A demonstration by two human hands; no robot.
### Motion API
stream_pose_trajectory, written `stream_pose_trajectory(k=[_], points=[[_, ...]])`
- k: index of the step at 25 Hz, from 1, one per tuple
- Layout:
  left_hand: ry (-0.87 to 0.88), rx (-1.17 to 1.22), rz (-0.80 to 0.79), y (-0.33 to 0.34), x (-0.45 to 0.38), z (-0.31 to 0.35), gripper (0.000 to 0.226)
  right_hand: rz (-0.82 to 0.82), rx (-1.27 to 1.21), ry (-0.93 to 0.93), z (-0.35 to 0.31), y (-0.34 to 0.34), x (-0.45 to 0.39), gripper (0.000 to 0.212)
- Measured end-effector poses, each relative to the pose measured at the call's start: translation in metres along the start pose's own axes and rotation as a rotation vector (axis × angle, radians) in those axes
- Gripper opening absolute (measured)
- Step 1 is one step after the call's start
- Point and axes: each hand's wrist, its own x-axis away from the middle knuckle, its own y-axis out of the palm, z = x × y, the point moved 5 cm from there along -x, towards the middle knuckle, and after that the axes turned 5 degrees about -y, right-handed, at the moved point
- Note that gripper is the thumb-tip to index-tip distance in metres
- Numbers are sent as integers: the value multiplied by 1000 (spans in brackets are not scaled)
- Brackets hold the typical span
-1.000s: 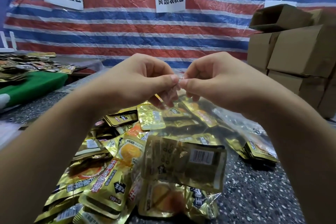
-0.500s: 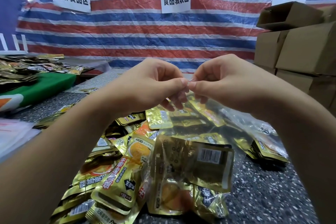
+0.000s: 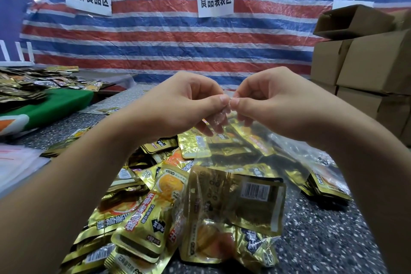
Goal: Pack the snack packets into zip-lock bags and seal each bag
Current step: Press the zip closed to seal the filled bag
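Observation:
A clear zip-lock bag hangs in front of me, with gold snack packets showing through its lower part. My left hand and my right hand meet thumb to thumb at the bag's top edge, each pinching it between thumb and fingers. Under and behind the bag lies a big heap of loose gold and orange snack packets on the speckled table.
Stacked cardboard boxes stand at the right. A green mat with more packets lies at the far left, and clear empty bags sit at the left edge. A striped tarp with paper signs forms the back wall.
Both hands keep pinching the bag's top at the same spot. The view has shifted slightly to the left, so everything sits a little further right in the frame.

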Motion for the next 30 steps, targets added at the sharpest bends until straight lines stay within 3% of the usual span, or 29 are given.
stream_pose_trajectory(k=[8,16,21,30], points=[[85,-66,115,2,-2,1,22,39,53,-8,2,4,-1,23],[66,-30,73,0,-2,-3,24,27,78,-36,6,3,-2,24],[114,-85,133,1,-2,-1,21,58,121,-62,5,4,-3,26],[46,0,133,1,-4,-4,21,7,2,-35,6,-1,0,17]])
